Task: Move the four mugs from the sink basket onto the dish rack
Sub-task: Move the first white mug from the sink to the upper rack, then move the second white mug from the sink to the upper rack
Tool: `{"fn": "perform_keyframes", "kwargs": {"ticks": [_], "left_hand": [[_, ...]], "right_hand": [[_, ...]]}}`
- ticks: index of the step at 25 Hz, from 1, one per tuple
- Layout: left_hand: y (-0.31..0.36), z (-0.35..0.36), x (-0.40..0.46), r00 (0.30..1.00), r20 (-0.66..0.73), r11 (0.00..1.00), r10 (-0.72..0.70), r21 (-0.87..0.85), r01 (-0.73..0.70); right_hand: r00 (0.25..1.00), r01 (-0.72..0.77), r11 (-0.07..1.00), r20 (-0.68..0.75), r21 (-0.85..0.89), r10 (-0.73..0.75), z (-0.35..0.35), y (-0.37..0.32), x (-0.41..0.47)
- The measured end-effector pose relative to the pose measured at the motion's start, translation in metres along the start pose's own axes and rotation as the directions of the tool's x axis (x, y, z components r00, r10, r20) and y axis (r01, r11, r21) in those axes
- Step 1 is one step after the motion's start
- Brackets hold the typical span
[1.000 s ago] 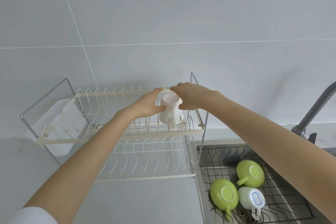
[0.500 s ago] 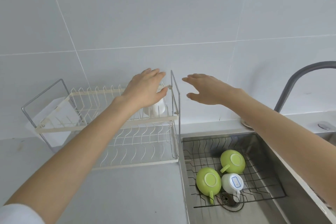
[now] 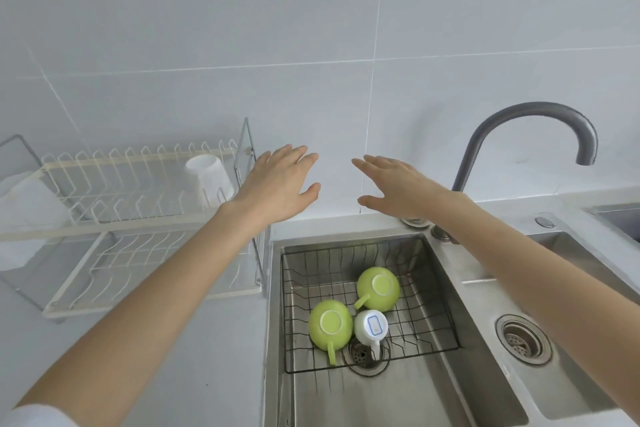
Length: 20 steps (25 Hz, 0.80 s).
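At nine o'clock I note the dish rack on a pale grey counter; one white mug sits inverted on its upper tier. My left hand and right hand hover empty, fingers spread, before the tiled wall. At five o'clock, the sink basket holds two green mugs and a white mug with blue mark, all inverted. Faucet at two o'clock.

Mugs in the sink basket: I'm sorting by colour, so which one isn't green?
The small white mug with a blue rectangle on its upturned base, between the two green mugs.
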State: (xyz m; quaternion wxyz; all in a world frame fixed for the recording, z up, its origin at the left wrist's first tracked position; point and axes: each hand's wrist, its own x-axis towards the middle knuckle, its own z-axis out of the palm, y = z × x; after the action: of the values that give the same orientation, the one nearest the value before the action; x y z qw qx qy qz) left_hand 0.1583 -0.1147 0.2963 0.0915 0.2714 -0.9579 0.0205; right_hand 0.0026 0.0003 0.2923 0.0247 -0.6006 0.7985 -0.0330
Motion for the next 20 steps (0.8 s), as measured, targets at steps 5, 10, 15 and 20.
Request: {"fn": "perform_keyframes", "kwargs": {"ticks": [5,10,15,20], "left_hand": [[0.040,0.041,0.011,0.997,0.070,0.997,-0.039,-0.059,0.043],[0.071,0.083,0.013,0.978,0.166,0.965,-0.122,-0.212,0.156],[0.083,0.130,0.014,0.943,0.292,0.863,-0.159,-0.422,0.276],[0.088,0.181,0.016,0.864,0.449,0.657,-0.226,-0.585,0.476]], "right_hand": [[0.996,-0.023,0.996,0.093,0.089,0.015,0.032,0.053,-0.012],[0.983,-0.035,0.974,0.184,0.222,-0.006,0.077,0.087,-0.016],[0.960,-0.109,0.911,0.279,0.398,-0.007,0.117,0.107,-0.013],[0.924,-0.223,0.834,0.383,0.504,0.016,0.162,0.118,-0.008]]}}
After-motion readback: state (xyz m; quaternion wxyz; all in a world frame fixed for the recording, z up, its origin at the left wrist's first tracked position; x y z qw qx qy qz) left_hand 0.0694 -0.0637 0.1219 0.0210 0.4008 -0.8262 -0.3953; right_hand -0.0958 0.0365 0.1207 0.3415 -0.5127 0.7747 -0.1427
